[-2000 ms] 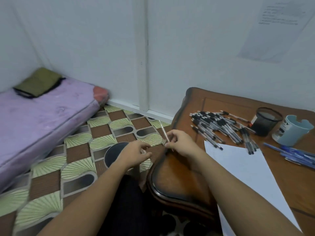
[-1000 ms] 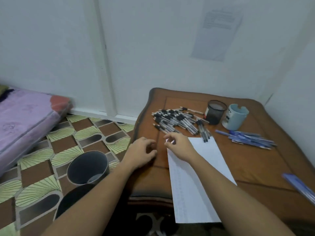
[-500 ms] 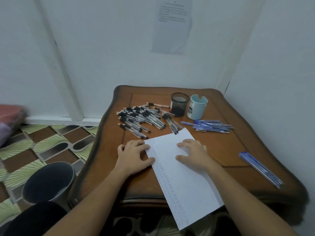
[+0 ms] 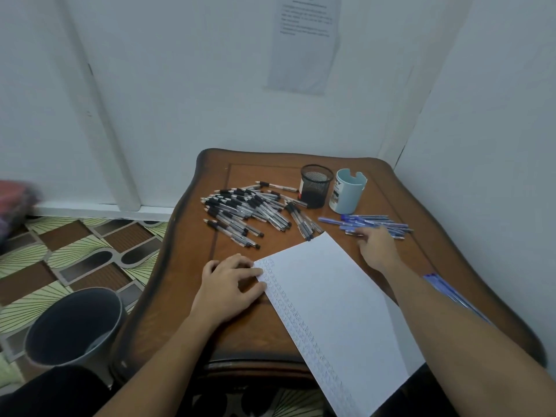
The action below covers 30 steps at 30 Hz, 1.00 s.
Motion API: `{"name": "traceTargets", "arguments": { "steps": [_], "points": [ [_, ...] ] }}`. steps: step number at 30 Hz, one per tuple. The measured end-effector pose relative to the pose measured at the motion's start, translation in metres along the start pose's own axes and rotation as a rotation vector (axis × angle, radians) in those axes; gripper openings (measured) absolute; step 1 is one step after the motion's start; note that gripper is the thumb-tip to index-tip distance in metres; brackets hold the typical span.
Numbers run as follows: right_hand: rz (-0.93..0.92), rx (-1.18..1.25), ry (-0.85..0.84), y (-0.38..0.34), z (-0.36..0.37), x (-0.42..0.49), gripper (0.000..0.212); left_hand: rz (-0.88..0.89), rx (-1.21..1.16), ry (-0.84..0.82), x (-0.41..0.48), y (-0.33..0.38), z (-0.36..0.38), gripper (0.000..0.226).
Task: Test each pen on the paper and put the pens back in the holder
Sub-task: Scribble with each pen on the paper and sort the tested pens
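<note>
The right hand (image 4: pixel 377 246) had left the paper (image 4: pixel 337 305), where it lay half a second earlier, and shot out across the desk (image 4: pixel 183 266) to the loose blue pens (image 4: pixel 376 224). The left hand (image 4: pixel 228 284) had held its spot. The right fingers (image 4: pixel 364 236) were down at the near ends of those blue pens, touching or all but touching them. Whether they had closed on one I could not tell, as the back of the hand hid it.

The left fingers (image 4: pixel 254 269) lay released and loosely spread, their tips on the left edge of the paper, pinning it to the desk. Rows of small test marks ran down that edge, back from the fingertips toward the person. Beyond the left fingers, toward the wall, sprawled the big heap of black pens (image 4: pixel 243 210).

Beyond the right fingers and a little to their left stood two holders side by side, both upright: the black mesh holder (image 4: pixel 316 188) and the pale blue holder (image 4: pixel 347 192). A second bunch of blue pens (image 4: pixel 448 291) lay behind the right forearm, near the desk's right edge. Down on the floor, well to the left of the left fingers, stood a dark bin (image 4: pixel 72 326).
</note>
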State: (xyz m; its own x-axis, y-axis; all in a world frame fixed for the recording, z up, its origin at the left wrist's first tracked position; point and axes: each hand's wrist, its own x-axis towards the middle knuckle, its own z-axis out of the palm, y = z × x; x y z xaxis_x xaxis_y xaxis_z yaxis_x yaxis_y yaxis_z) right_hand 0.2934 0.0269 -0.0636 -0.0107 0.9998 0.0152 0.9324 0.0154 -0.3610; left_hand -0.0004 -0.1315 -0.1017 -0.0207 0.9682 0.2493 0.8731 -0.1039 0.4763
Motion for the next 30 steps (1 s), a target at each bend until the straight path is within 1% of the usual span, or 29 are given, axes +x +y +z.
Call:
{"name": "traceTargets", "arguments": {
  "steps": [3,7,10,11,13,16,18,20,21,24,27,28,30],
  "points": [
    [0.015,-0.023,0.053,-0.003,0.001,0.004,0.033,0.003,-0.032,0.045,0.001,-0.002,0.002,0.048],
    [-0.021,-0.082,0.104,-0.002,0.001,0.003,0.02,0.014,-0.065,0.07,0.001,-0.004,0.002,0.046],
    [-0.084,-0.246,0.085,0.0,-0.001,-0.002,0.017,0.009,-0.056,0.083,0.001,-0.003,0.002,0.042],
    [-0.106,-0.267,0.075,0.001,-0.002,-0.003,0.015,0.006,-0.048,0.081,0.001,-0.003,0.002,0.041],
    [-0.122,-0.231,0.06,0.004,-0.003,-0.004,0.013,0.002,-0.037,0.07,0.002,-0.004,0.002,0.043],
    [-0.065,-0.03,0.02,0.009,-0.002,-0.005,0.022,0.003,-0.035,0.058,0.002,-0.004,0.001,0.052],
    [-0.037,0.104,-0.003,0.011,-0.002,-0.008,0.02,0.002,-0.033,0.051,0.002,-0.004,0.0,0.055],
    [-0.078,0.157,0.008,0.009,-0.005,-0.012,0.014,0.002,-0.024,0.046,0.002,-0.004,0.0,0.052],
    [-0.108,0.17,0.009,0.006,-0.007,-0.015,0.015,0.002,-0.019,0.044,0.002,-0.004,0.0,0.05],
    [-0.177,0.19,-0.019,-0.009,-0.012,-0.026,0.027,0.007,-0.014,0.039,0.002,-0.005,0.001,0.045],
    [-0.164,0.217,-0.054,-0.016,-0.006,-0.032,0.025,0.007,-0.016,0.043,0.002,-0.005,0.001,0.042],
    [-0.17,0.182,-0.066,-0.018,-0.005,-0.034,0.023,0.007,-0.012,0.041,0.002,-0.004,0.001,0.041],
    [-0.216,0.026,-0.081,-0.022,-0.004,-0.039,0.025,0.01,-0.014,0.041,0.002,-0.003,0.0,0.043]
  ]
}}
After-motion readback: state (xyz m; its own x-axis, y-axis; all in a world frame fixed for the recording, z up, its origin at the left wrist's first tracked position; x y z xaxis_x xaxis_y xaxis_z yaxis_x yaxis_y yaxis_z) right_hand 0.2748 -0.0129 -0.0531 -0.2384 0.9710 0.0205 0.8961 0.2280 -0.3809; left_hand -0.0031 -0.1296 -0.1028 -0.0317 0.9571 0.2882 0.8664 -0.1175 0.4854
